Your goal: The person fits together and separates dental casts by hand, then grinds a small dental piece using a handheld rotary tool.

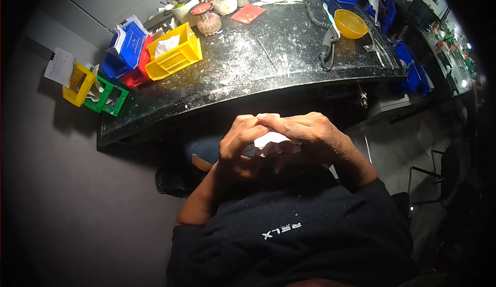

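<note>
Both hands are raised in front of my chest, just short of the workbench edge. Between them is a bright white, plaster-like piece [271, 141] with a jagged, angular lower edge; I cannot tell exactly what it is. My left hand [240, 139] is closed round its left side, fingers bent. My right hand [310, 132] curves over the top and right side, its fingers meeting the left ones. White dust coats the right wrist and speckles my dark shirt [232, 225]. The palms hide much of the piece.
The black workbench [232, 70] is dusted white. On it are a yellow bin [175, 54], a blue bin [126, 51], a corded handpiece [327, 44], a toothbrush [331, 19] and an orange bowl [351, 24]. A chair [439, 176] stands at the right.
</note>
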Action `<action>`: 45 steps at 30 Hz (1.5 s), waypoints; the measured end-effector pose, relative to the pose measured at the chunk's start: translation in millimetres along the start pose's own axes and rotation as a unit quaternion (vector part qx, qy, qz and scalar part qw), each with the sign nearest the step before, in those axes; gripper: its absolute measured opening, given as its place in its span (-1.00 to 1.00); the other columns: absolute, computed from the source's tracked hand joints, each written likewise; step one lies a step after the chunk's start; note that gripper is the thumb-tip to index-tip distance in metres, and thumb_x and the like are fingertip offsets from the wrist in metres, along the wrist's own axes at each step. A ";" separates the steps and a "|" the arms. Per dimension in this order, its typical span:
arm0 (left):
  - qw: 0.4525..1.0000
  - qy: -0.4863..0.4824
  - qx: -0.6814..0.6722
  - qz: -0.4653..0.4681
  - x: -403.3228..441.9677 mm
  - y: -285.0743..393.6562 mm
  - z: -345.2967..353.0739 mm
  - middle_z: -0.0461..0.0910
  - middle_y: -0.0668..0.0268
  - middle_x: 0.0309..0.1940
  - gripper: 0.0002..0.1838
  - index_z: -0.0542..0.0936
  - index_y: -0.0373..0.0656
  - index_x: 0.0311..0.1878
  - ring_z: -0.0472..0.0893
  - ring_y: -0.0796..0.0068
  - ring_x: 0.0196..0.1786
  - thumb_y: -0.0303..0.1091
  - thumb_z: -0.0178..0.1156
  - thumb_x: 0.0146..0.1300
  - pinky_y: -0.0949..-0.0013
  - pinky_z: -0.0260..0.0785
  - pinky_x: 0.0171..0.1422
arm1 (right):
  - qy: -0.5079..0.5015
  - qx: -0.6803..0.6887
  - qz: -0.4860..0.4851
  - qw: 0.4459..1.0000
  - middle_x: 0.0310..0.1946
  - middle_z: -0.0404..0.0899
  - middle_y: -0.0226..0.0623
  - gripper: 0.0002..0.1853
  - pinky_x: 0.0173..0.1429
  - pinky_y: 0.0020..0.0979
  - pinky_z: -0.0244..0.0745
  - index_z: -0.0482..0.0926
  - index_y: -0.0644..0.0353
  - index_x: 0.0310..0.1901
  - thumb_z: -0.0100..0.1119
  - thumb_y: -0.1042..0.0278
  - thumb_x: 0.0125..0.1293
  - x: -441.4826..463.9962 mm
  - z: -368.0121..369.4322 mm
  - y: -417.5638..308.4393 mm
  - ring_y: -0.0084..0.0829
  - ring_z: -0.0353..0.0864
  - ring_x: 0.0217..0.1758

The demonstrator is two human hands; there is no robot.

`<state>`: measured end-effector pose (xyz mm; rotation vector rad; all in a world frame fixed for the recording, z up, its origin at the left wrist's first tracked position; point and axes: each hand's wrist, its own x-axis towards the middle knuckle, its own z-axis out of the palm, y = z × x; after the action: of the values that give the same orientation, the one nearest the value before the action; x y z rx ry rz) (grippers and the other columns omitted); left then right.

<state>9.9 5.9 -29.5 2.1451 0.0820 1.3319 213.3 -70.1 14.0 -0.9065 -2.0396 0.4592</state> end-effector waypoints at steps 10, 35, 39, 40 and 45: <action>0.998 -0.031 0.039 0.028 10.5 7.1 -4.9 0.70 -0.18 -0.02 -0.54 0.49 -0.25 0.04 0.70 0.01 -0.04 -0.39 0.51 0.16 0.07 0.50 0.07 | 0.005 -0.004 -0.022 1.000 -0.11 0.71 -0.09 -0.09 -0.10 -0.24 0.72 0.41 0.18 0.41 0.62 0.34 -0.04 -0.1 1.5 -1.8 -0.08 0.78 -0.14; 0.997 0.035 0.069 0.031 0.3 -7.7 -2.4 0.68 -0.13 0.04 -0.61 0.54 -0.25 0.08 0.66 -0.12 0.23 -0.43 0.41 0.21 -0.13 0.36 0.38 | 0.076 -0.065 -0.012 0.995 -0.01 0.72 -0.15 -0.25 -0.04 -0.29 0.74 0.51 0.15 0.29 0.59 0.41 -0.01 5.1 7.7 0.4 -0.14 0.79 -0.08; 0.998 0.047 0.050 0.003 -4.9 -6.9 -4.0 0.69 -0.02 -0.04 -0.58 0.57 -0.25 0.08 0.69 -0.06 0.15 -0.42 0.46 0.17 -0.11 0.42 0.35 | 0.050 -0.024 0.020 0.998 0.06 0.70 -0.10 -0.26 0.03 -0.27 0.71 0.52 0.17 0.30 0.60 0.33 0.02 3.0 6.1 -0.7 -0.11 0.77 0.02; 0.996 0.054 0.065 -0.014 -2.1 -1.4 -3.9 0.66 0.06 -0.07 -0.51 0.57 -0.20 0.09 0.68 0.00 0.13 -0.34 0.53 0.13 -0.09 0.45 0.34 | 0.047 -0.019 0.025 0.998 0.09 0.70 -0.08 -0.23 0.10 -0.26 0.70 0.55 0.19 0.28 0.64 0.25 -0.02 2.8 4.7 -1.8 -0.10 0.76 0.08; 0.996 0.061 0.052 -0.044 -2.5 -1.1 -2.2 0.59 0.17 -0.10 -0.50 0.60 -0.17 0.07 0.66 0.11 0.09 -0.27 0.58 0.11 -0.10 0.45 0.36 | 0.035 0.015 0.027 0.999 0.11 0.65 0.00 -0.36 0.07 -0.21 0.70 0.47 0.25 0.31 0.47 0.39 0.18 2.6 -0.7 -5.6 0.00 0.73 0.08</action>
<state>7.2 6.9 -31.4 2.1167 0.2979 1.4336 210.5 -72.0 19.2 -0.9483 -1.9435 0.4782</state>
